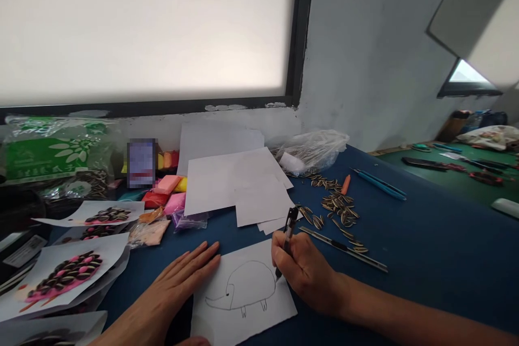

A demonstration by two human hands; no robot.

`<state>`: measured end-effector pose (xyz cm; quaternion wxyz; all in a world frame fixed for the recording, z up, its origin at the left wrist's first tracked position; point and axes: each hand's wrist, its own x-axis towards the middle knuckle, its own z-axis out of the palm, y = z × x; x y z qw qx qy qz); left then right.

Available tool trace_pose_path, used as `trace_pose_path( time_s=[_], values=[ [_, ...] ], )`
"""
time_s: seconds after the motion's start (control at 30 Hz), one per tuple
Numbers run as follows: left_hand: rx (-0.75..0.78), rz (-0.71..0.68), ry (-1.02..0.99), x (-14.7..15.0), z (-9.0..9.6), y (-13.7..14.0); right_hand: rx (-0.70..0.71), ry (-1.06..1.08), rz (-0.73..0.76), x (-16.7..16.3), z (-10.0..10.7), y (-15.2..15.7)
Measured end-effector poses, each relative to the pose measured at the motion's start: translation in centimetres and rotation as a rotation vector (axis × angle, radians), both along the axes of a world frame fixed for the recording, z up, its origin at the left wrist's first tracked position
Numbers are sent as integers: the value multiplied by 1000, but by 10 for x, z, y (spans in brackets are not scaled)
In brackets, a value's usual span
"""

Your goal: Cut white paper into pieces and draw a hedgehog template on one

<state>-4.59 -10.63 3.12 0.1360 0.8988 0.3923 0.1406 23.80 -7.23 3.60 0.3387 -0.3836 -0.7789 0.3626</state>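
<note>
My right hand is closed around a black pen, its tip resting at the right edge of a drawing on a white sheet of paper. The line drawing shows a hedgehog-like animal with a long pointed snout, a domed back, a dot for an eye and short legs. Flat on the left side of the sheet lies my left hand, its fingers stretched out and holding nothing. Part of its thumb is cut off by the bottom edge of the view.
Finished seed-and-clay pictures lie at left, below coloured clay packets and a green seed bag. Blank white sheets are behind the drawing. Loose sunflower seeds, a metal-ended tool and blue tweezers lie at right.
</note>
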Motion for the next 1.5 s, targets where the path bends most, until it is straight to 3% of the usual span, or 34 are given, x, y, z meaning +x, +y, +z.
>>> trace_pose_path(
  time_s=[0.43, 0.83, 1.5],
  values=[
    [-15, 8, -9, 0, -1, 0, -25, 1, 42, 0, -2, 1],
    [7, 14, 1, 0, -2, 0, -87, 45, -16, 5, 8, 4],
    [13, 3, -20, -1, -5, 0, -32, -24, 27, 1, 0, 3]
  ],
)
